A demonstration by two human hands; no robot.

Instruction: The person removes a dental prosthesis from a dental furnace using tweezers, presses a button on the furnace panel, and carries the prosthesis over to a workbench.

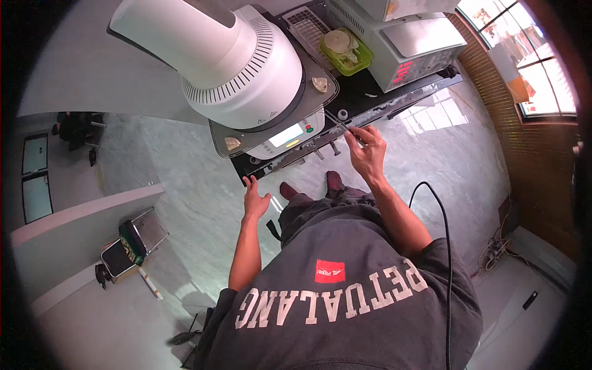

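My right hand (368, 154) pinches slim metal tweezers (341, 125), whose tip points up and left toward the front of a white domed machine (246, 74). The machine has a lit screen (287, 135) and small coloured buttons on its front. One pale, rough chunk (319, 84) lies on the right side of its grey plate (217, 134), and another pale chunk (232, 143) is on the left side. Just below the table's front left corner, my left hand (254, 200) is held with its fingers stretched out and nothing in it.
A green tray (361, 60) with pale pieces sits behind, beside a grey box-shaped device (419, 52) with red digits. A small cylindrical piece (343, 114) stands near the black table's edge (394, 106). A black cable (445, 246) hangs along my right side.
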